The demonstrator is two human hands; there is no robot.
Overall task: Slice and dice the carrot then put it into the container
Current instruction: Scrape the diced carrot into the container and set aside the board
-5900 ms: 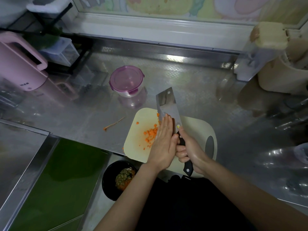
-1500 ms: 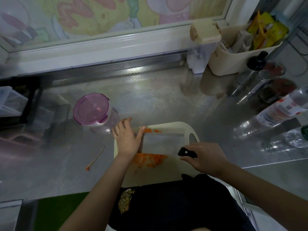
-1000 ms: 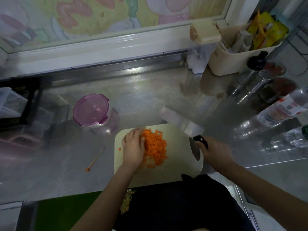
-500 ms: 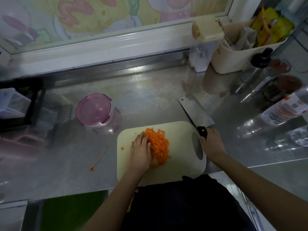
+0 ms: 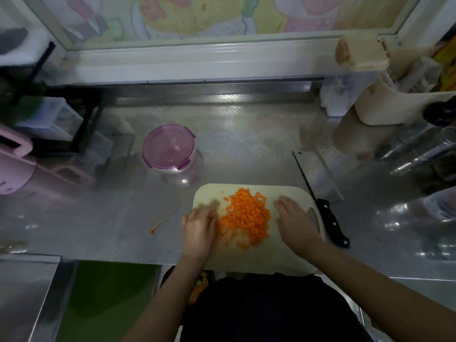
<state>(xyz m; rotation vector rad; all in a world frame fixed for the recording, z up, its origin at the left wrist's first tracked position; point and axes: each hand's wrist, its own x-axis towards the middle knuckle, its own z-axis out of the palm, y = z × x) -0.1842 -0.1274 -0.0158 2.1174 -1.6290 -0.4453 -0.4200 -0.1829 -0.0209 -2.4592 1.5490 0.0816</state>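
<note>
- Since half a second ago, the right hand (image 5: 294, 220) has let go of the knife (image 5: 332, 222), which now lies on the counter (image 5: 246, 134) along the right edge of the cutting board (image 5: 246, 257).
- Left hand (image 5: 199, 228) is smeared by motion blur; I cannot make out its fingertips. Items at the far right are cut off by the frame.
- Diced carrot (image 5: 246, 218): small orange cubes in one loose heap, mid-board, a few strays at the top.
- Heap sits between the hands. Left hand lies flat against its left edge; right hand lies flat just right of it, fingers straight. Neither hand grips anything.
- Container (image 5: 169, 146), purple lid on, stands beyond the board's left corner, apart from both hands.
- Thin carrot strip (image 5: 164, 219) lies on the counter left of the board.
</note>
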